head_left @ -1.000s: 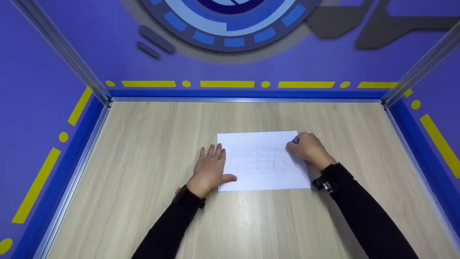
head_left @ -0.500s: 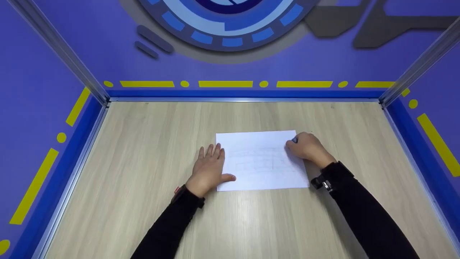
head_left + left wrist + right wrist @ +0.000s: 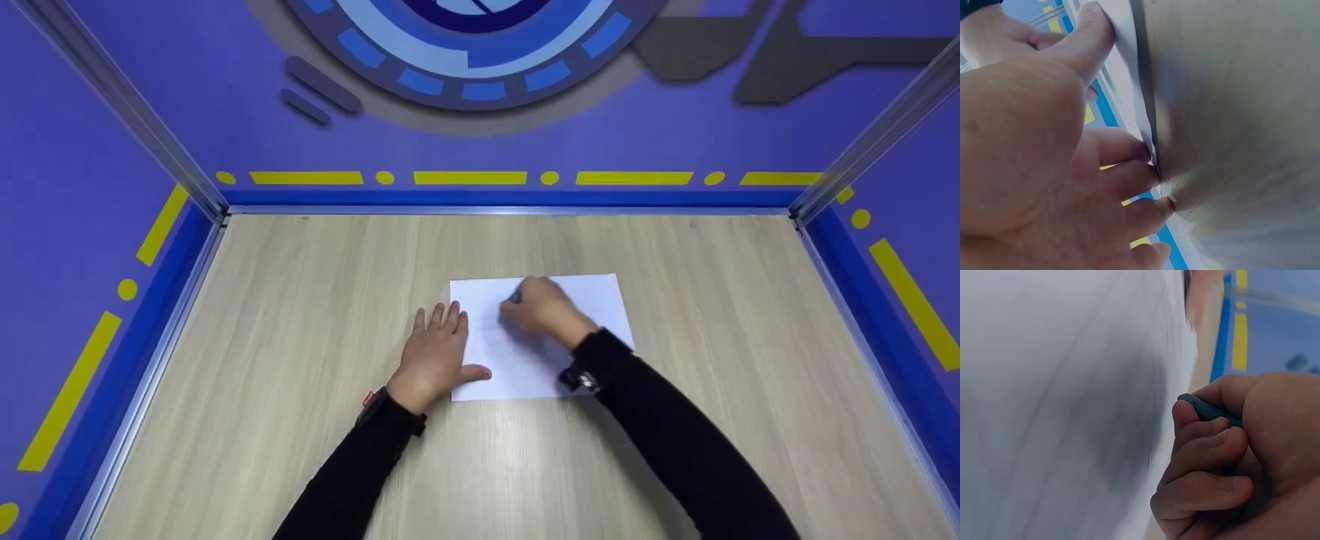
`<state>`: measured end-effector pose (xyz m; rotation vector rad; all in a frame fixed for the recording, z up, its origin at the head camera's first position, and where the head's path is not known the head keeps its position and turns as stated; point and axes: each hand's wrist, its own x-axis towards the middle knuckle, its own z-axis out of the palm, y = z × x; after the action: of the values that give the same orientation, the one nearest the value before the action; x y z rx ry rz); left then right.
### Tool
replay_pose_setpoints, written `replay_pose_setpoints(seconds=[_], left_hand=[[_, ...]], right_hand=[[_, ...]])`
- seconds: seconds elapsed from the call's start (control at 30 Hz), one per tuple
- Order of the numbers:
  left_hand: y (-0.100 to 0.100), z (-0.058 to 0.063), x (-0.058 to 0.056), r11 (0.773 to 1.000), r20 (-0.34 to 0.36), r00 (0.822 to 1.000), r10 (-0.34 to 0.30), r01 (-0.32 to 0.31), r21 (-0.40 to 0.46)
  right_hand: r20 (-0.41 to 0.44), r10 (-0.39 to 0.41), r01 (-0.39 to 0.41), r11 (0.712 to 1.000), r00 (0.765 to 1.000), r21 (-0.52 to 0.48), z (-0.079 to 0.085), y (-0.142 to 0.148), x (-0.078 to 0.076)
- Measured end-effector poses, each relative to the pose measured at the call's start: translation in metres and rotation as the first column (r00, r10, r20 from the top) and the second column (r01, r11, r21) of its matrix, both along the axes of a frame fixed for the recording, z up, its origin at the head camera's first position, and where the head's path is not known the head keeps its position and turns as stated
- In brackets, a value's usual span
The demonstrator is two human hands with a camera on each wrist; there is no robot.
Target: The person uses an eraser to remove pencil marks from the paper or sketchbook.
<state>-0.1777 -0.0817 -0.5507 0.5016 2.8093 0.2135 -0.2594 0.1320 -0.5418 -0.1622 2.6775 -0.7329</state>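
Observation:
A white sheet of paper (image 3: pixel 596 296) lies on the wooden tabletop, with faint grey pencil lines (image 3: pixel 1050 388) across it. My left hand (image 3: pixel 435 356) rests flat over its left edge, fingers spread and the thumb lying on the sheet. In the left wrist view, the paper's edge lifts slightly between thumb and fingers. Over the upper middle of the sheet is my right hand (image 3: pixel 544 306), fingers curled. It pinches a small dark teal eraser (image 3: pixel 1207 409) between thumb and fingers, one end poking out. This hand and its forearm hide part of the drawing.
The pale wooden tabletop (image 3: pixel 322 300) runs back to a metal rail (image 3: pixel 510 210). Blue and purple panels with yellow marks (image 3: pixel 470 178) enclose it at the back and both sides. A dark sleeve and a wrist strap cover each forearm.
My right hand has swept left with the eraser, from the sheet's upper right corner to its upper middle. The left hand stays in place on the left edge.

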Motion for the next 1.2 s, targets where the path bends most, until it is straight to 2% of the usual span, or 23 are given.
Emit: replay_pose_setpoints(seconds=[0.2, 0.3, 0.4, 0.63, 0.93, 1.2], left_hand=[[-0.001, -0.001, 0.0, 1.0, -0.012, 1.0, -0.006, 0.006, -0.002], [-0.001, 0.0, 0.0, 1.0, -0.015, 1.0, -0.004, 0.004, -0.011], [-0.001, 0.0, 0.0, 1.0, -0.016, 1.0, -0.002, 0.002, -0.018], [0.001, -0.001, 0.0, 1.0, -0.011, 1.0, -0.001, 0.001, 0.005], [-0.001, -0.001, 0.001, 1.0, 0.011, 1.0, 0.013, -0.013, -0.003], [0.001, 0.001, 0.002, 1.0, 0.022, 1.0, 0.013, -0.013, 0.004]], right_hand=[[-0.064, 0.046, -0.044, 0.998, 0.997, 0.04, -0.008, -0.052, -0.001], [-0.075, 0.034, -0.031, 0.999, 0.997, 0.042, -0.008, -0.06, -0.003], [-0.077, 0.031, -0.028, 0.998, 0.996, 0.049, -0.011, -0.056, -0.005], [-0.081, -0.003, 0.005, 1.0, 0.997, 0.03, -0.013, -0.012, -0.01], [-0.038, -0.072, 0.072, 0.997, 0.997, -0.013, -0.015, 0.055, -0.014], [0.003, -0.127, 0.127, 0.991, 0.992, 0.035, -0.011, 0.102, -0.01]])
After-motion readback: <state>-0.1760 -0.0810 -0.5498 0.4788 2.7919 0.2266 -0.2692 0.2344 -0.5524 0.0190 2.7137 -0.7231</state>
